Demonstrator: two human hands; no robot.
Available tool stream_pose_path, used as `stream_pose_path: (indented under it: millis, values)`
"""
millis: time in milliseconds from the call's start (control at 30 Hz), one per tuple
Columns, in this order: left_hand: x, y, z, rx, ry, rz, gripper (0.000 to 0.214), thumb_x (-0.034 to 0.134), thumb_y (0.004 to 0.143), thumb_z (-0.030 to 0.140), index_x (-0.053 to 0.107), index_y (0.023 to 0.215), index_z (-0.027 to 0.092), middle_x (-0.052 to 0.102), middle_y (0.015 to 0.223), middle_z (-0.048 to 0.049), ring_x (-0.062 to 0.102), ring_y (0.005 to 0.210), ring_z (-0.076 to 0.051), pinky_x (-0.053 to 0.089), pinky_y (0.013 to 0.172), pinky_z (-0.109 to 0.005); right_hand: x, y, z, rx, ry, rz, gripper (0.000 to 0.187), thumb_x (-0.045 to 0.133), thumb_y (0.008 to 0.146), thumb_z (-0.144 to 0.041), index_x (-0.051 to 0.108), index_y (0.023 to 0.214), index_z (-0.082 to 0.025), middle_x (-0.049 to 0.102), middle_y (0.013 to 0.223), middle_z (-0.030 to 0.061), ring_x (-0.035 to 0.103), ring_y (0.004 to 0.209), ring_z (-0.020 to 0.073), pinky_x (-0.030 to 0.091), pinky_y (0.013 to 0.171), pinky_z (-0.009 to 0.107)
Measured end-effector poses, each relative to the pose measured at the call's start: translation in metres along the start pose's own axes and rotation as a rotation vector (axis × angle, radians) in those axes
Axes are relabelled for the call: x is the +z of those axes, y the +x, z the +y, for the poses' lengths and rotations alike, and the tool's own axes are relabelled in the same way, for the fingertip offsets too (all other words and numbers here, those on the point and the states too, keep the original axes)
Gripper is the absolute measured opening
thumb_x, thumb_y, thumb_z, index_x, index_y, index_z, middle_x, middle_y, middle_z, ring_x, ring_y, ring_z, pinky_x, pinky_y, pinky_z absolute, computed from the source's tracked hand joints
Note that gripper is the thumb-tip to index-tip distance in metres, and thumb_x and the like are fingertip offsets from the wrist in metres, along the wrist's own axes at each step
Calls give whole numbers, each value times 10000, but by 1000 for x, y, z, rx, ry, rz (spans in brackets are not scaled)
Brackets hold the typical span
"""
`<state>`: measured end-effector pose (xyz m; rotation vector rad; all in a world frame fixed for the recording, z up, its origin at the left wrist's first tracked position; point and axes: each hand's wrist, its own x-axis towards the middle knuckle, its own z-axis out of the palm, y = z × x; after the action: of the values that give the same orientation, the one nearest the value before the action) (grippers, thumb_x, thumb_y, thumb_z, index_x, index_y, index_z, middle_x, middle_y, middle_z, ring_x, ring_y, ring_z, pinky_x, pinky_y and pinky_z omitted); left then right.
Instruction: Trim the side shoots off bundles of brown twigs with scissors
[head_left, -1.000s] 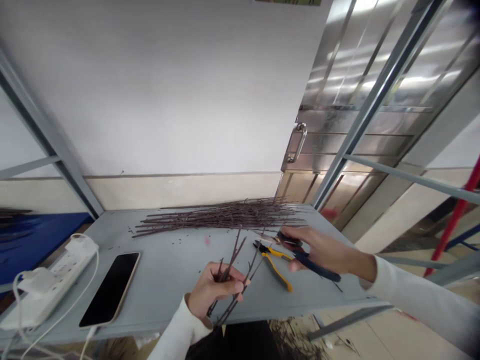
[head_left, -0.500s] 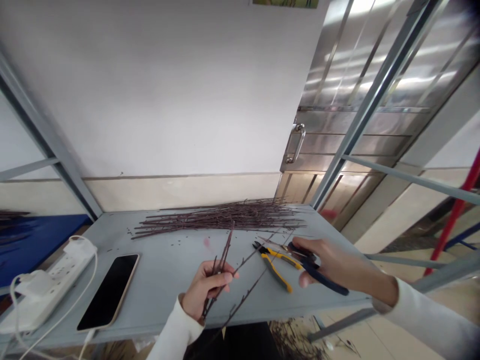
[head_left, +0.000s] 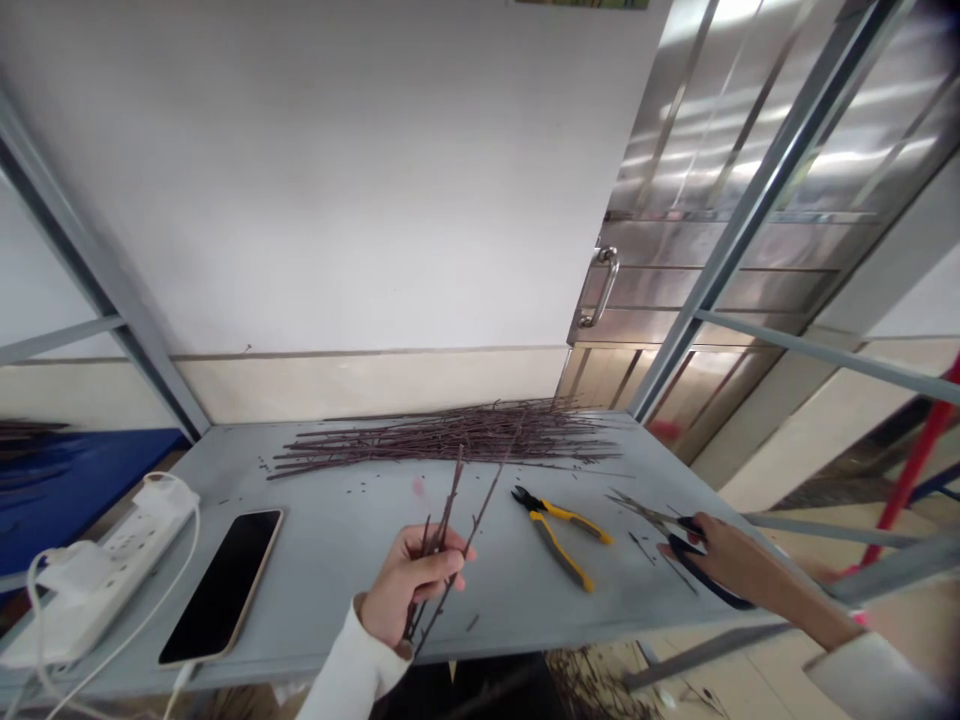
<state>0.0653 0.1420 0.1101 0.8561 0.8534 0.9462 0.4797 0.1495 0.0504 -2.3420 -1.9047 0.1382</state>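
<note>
Several dark brown twigs [head_left: 450, 500] stick up out of my left hand [head_left: 420, 580], whose fingers are wrapped round them above the shelf's front edge. Over to the right, my right hand [head_left: 724, 550] grips scissors with dark blue handles [head_left: 705, 575]. Their blades point left and look parted, low over the grey shelf. Between my hands lie yellow-and-grey diagonal cutters [head_left: 559, 535] with their handles spread. A long pile of twigs [head_left: 450, 435] stretches across the back of the shelf.
A phone [head_left: 223, 585] on a white cable lies at the left, beside a white power strip [head_left: 112, 580]. Grey metal posts [head_left: 720, 260] frame the shelf [head_left: 360, 520]. Twig scraps [head_left: 600, 690] litter the floor below. A white wall and a metal door [head_left: 675, 250] stand behind.
My right hand has moved right with the scissors, away from the twigs and cutters. One twig that slanted right from my left hand now stands closer to the bunch. Small cut pieces lie near the scissors.
</note>
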Motion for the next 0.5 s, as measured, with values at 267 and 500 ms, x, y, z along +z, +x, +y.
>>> stream_pose_path:
  millis: [267,500]
  values:
    - [3,-1,3,5,-9,-25,344,827,468,361,661,626,105,648,610,-51,387,380,-15,81,367,-180,43,23,-4,24,-43,1,187,551,696,-331,573,757,-155,649,802,171,635,820,327,456,731,405]
    - [4,-1,4,2,-20,-56,376,844,459,383,630,608,112,607,535,-9,306,367,5,91,364,-173,58,7,-79,-319,69,-24,570,536,738,-503,493,1200,-172,554,1178,140,514,1108,276,399,923,390]
